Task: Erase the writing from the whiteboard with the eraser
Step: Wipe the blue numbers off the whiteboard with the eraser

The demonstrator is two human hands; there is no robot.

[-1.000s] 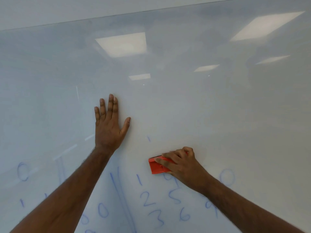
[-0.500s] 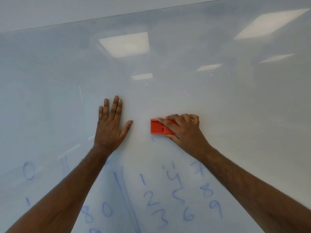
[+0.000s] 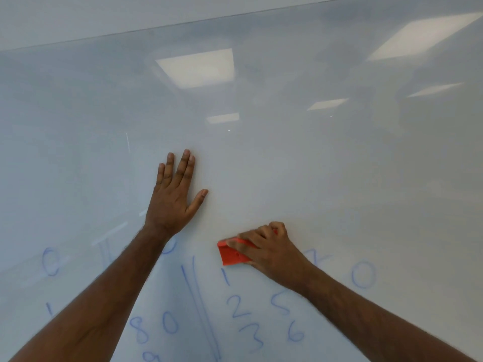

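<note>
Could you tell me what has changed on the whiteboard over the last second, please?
The right hand, gripping the red eraser throughout, swept up the whiteboard half a second ago and has now come back down to just above the blue 1. The 4 seen half a second ago no longer shows. The left hand stayed flat on the board, and the lower digits and the double line remain.

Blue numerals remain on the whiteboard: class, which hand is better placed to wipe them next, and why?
The right hand: it grips the red block eraser just above the blue numerals. The left hand presses flat, holding nothing.
</note>
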